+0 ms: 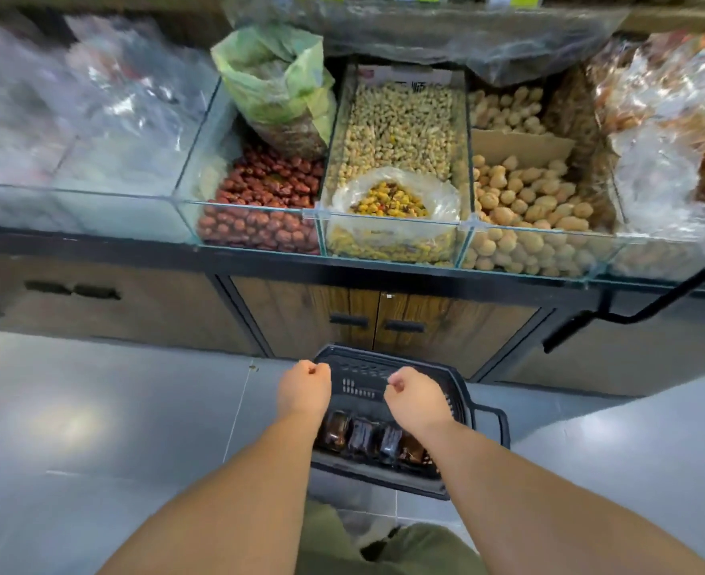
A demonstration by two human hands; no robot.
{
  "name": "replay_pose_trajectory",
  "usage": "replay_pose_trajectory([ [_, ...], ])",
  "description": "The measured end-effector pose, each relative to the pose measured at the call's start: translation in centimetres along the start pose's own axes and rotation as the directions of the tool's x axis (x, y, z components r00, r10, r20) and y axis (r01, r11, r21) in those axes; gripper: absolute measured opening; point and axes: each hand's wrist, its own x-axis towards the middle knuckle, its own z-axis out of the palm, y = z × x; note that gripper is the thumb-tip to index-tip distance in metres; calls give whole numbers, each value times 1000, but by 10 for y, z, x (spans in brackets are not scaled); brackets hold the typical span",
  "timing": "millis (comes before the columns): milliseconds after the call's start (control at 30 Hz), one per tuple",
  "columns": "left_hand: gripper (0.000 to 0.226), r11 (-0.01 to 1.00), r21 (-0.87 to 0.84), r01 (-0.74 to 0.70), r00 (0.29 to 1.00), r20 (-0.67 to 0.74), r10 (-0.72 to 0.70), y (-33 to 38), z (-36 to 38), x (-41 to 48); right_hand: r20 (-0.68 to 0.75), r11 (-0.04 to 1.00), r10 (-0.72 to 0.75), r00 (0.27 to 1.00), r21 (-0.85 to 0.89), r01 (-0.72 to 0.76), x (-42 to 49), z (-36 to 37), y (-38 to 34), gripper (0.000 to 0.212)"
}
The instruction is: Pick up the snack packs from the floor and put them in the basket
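both of my arms reach forward over the black basket (384, 486), which sits on the grey tile floor (114, 408) just in front of the wooden cabinet doors (375, 321). my left hand (307, 385) is curled into a loose fist above the basket's far left corner, and i can see nothing in it. my right hand (415, 394) is curled the same way, a little to the right over the basket's middle, and also grips nothing that shows. the two fists are apart, with the basket's slotted far wall showing between them. the snack packs (363, 437) lie inside the basket at its near end, side by side in a row between my forearms, in dark and brownish wrappers; the blur keeps me from reading them. a handle sticks out from the basket's right side. on the counter above the cabinet stand glass bins: red dates (267, 201) on the left with a green bag (276, 85) propped at their far end, pale nuts in the middle bin with a clear bag of yellow mix (388, 199) at its near end, and walnuts (525, 209) on the right. my olive trousers (417, 545) show at the near edge.
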Motion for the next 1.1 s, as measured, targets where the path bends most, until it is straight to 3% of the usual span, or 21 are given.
replay_pose_trajectory([
  [67,26,995,-66,75,995,-56,-79,-10,-10,-10,88,989,-63,994,-127,74,-3,-3,0,21],
  [133,25,987,-81,139,990,-16,-141,-22,-17,-21,135,969,-98,986,-213,125,-4,-1,-7,28],
  [267,25,960,-42,277,960,56,-274,-53,-34,-40,246,920,-203,948,-282,270,-11,23,-37,22],
  [400,27,943,9,333,943,-28,-333,-89,-63,-56,364,843,-282,888,-348,411,-26,59,-72,34],
  [567,34,920,-9,392,911,-138,-390,-152,-113,-73,507,723,-300,808,-431,539,-50,123,-125,34],
  [667,32,917,13,399,907,-151,-393,-194,-145,-79,607,581,-297,737,-498,644,-73,171,-157,25],
  [800,29,897,-2,441,884,-170,-435,-258,-193,-84,658,457,-314,684,-527,717,-106,240,-201,33],
  [1100,26,829,-103,550,775,-307,-552,-387,-322,-95,681,404,-359,638,-503,764,-171,382,-305,33],
])
